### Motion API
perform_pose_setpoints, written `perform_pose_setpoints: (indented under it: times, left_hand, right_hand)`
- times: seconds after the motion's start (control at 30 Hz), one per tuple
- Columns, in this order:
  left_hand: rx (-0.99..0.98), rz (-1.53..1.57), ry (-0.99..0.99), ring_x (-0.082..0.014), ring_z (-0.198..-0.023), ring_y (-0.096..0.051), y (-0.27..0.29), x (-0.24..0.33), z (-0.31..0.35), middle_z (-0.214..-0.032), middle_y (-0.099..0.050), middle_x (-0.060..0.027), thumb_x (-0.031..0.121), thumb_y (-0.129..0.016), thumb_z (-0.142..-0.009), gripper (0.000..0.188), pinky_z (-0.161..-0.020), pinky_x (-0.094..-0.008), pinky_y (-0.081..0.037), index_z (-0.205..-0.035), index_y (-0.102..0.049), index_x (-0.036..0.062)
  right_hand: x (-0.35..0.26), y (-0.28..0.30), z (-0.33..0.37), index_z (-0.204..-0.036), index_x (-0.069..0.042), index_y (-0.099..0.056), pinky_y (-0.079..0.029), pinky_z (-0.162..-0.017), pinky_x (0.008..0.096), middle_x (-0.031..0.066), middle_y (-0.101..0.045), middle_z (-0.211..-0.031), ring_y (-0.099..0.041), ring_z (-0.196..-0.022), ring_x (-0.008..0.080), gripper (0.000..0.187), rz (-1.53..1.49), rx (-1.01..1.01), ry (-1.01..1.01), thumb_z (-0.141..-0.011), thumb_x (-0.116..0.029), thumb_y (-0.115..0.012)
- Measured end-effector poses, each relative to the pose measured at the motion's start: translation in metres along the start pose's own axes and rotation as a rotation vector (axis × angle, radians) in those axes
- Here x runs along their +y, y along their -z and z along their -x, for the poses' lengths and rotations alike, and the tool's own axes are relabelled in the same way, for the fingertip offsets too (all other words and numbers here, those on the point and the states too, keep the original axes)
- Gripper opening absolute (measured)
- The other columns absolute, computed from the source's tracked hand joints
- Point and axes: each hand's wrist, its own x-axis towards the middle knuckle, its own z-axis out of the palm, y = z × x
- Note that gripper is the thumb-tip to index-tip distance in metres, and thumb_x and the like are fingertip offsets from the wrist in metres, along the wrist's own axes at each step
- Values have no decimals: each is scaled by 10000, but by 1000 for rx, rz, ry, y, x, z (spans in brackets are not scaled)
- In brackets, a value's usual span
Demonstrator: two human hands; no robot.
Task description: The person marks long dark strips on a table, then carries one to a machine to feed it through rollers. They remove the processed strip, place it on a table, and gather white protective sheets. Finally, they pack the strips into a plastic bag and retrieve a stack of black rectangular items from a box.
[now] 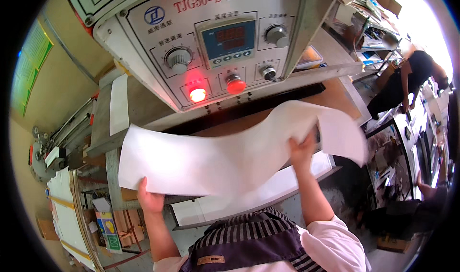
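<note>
A wavy white sheet (196,162) spans between the left hand (151,200), pinched near one corner, and the right hand (303,153), closed on an edge; gentle, even tension would likely prevent creases.

Two gripping hands (303,153), one held sheet (191,162), two large knobs (178,61)

A pale pink short-sleeved shirt (330,243) shows beneath a dark purple apron (258,245) with black-and-grey striped panels (254,220) and a small brown rectangular patch (211,260). The left hand (151,200) and right hand (302,153) are bare.
</note>
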Motion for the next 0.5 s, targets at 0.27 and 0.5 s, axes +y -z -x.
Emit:
perform_pose_setpoints:
  times: [0.27,0.5]
  left_hand:
    - [-43,-396,-231,-248,-1225,-439,-52,-51,51,-1379,-412,-97,151,-633,-862,650,-1023,-401,-358,-1411,-304,33]
    - [491,-95,-597,-264,-1123,-529,-32,93,5,-1263,-532,-130,257,-590,-901,487,-953,-405,-444,-1273,-468,-33]
  right_hand:
    - [-137,-109,81,-1438,-120,-314,-529,-680,401,144,-550,-998,-626,-748,279,599,144,-1137,528,-860,-126,-473]
    - [-92,-71,39,-1259,-81,-516,-480,-855,389,121,-558,-1086,-552,-985,304,570,-39,-822,400,-744,-210,-726]
